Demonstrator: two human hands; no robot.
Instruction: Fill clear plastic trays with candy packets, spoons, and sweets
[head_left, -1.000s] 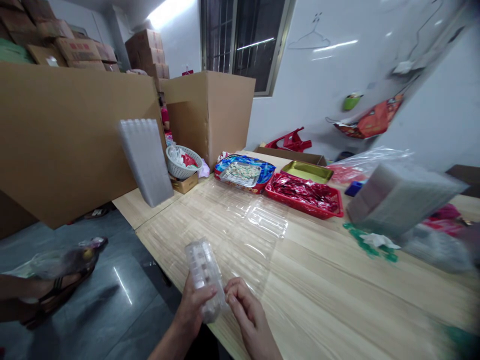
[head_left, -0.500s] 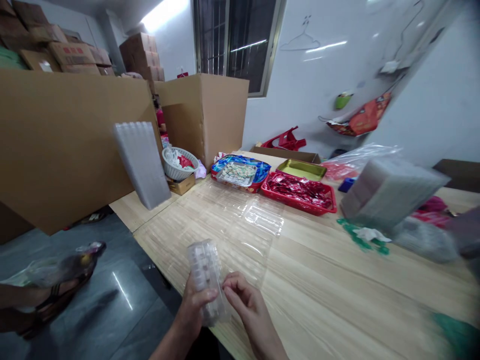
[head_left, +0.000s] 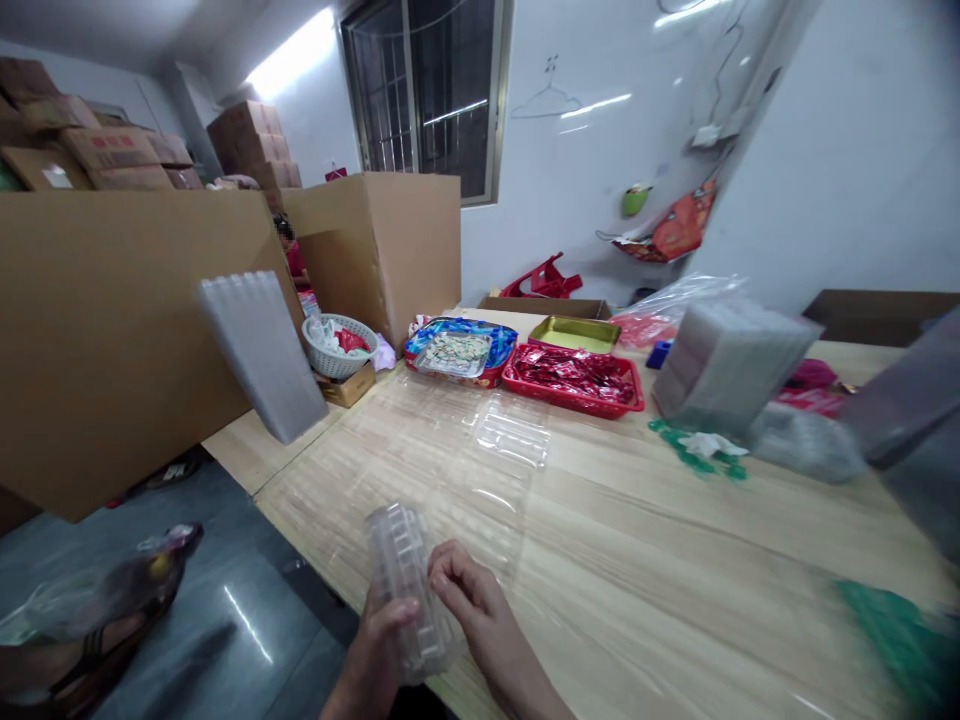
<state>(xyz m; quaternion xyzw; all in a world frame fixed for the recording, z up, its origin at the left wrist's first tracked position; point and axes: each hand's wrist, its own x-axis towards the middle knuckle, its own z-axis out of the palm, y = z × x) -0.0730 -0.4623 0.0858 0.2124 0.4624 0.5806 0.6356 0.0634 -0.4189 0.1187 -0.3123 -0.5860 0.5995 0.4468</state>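
Note:
A small clear plastic clamshell tray with rows of pockets is held upright at the near edge of the wooden table. My left hand is wrapped round its lower left side, thumb on the front. My right hand pinches its right edge with curled fingers. Just beyond lie flat clear plastic trays spread on the table top.
A red tray of red packets, a blue-rimmed tray with a metal dish and a gold tin stand further back. Stacks of clear trays lie at right, one stack leans on large cardboard boxes. A white basket sits beside them.
The camera has tilted and shifted, so the scene slides left and down. Both hands stay on the clear clamshell tray, now lower in view.

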